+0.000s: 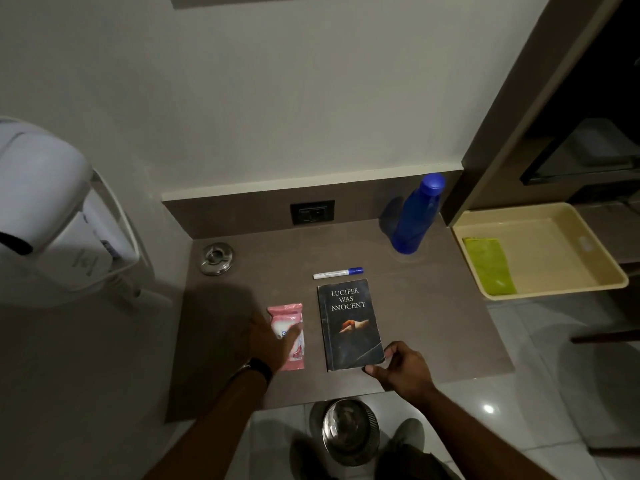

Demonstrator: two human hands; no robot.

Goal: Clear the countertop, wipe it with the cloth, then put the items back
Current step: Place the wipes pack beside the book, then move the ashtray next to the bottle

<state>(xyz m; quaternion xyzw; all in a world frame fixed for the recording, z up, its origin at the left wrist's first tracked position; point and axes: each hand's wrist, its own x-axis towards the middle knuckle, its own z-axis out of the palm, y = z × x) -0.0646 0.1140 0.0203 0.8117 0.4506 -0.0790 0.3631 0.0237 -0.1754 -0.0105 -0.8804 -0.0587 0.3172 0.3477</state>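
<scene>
Clearing has barely begun, or so it looks: book [349, 323], pink packet [289, 336], marker [338, 273] & blue bottle [415, 216] all sit on the countertop [433, 323]. Right hand [403, 370] has thumb & fingers spread around the book's near corner, touching, not lifted. Left hand [273, 342] lies open over the packet (grip can't be told). Green cloth [488, 265] waits in the tray [606, 268] to the right. Wiping & putting back remain.
</scene>
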